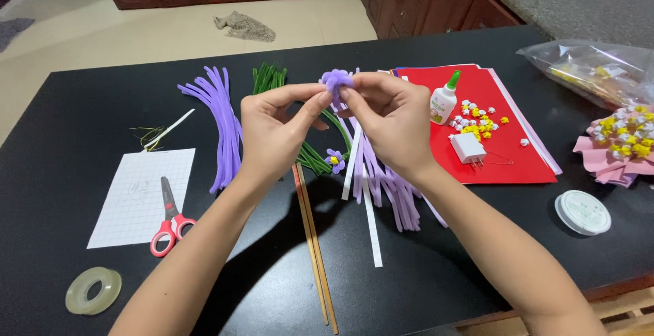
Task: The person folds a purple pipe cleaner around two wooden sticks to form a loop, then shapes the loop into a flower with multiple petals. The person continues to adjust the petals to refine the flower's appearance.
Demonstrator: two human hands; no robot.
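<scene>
So I've got both hands up over the middle of the black counter (61, 125), pinching a little purple pipe-cleaner flower (336, 79) between them. Left hand (276, 128) has thumb and forefinger clamped on its left side, right hand (388, 121) has its fingers closed on the right side and top. The flower sits just above centre frame, held in the air, not resting on anything.

What I'd worry about: the thing is tiny and fuzzy, so if either pinch slackens I reckon it springs loose and drops into the purple pipe cleaners (381, 179) right below, where it would be hard to spot. Twist too hard and the petals probably deform.

Room-wise, the centre is crowded: green stems (269, 77), white paper strips (371, 220) and wooden sticks (315, 241) lie right under my wrists. Glue bottle (444, 101) stands upright just right of my right hand, an easy elbow knock. Scissors (170, 220) sit on the paper sheet lower left, tape roll (93, 290) near the bottom edge. Bare counter shows lower centre.
</scene>
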